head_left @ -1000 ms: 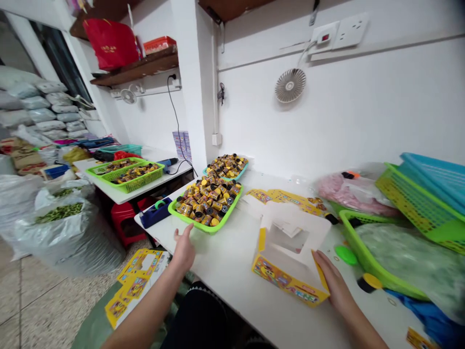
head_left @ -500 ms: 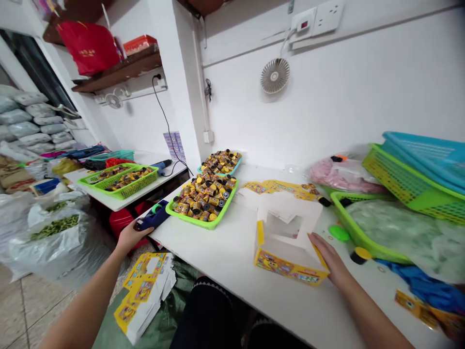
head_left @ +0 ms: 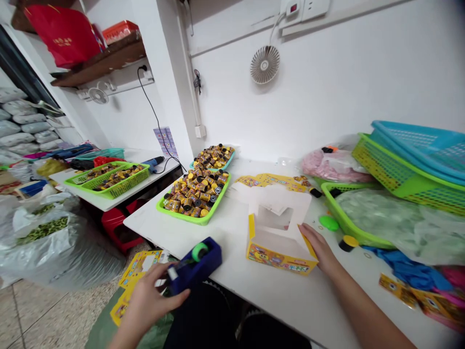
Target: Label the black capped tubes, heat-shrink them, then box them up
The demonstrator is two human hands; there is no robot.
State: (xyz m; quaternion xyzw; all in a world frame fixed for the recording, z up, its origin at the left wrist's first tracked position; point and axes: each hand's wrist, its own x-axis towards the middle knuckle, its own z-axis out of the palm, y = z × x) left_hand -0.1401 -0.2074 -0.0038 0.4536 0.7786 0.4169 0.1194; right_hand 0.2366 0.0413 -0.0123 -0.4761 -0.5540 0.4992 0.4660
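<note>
My left hand grips the front end of a blue tape dispenser, its thumb below and fingers above. A green-cored tape roll sits in the dispenser, which is over the table's near edge. On the white table, a yellow printed carton stands with its white inside and a window cutout facing up. My right hand holds the carton's right side, fingers partly hidden behind the wall.
A green basket heaped with small yellow-and-black cylinders stands left of the carton. Flat printed cartons lie behind it. Stacked baskets, plastic bags and blue cloth crowd the right. More flat cartons lie below the table's left edge.
My left hand has brought the tape dispenser from the table's left edge rightward, nearer the carton. My right hand still holds the carton. The camera view has shifted slightly.
</note>
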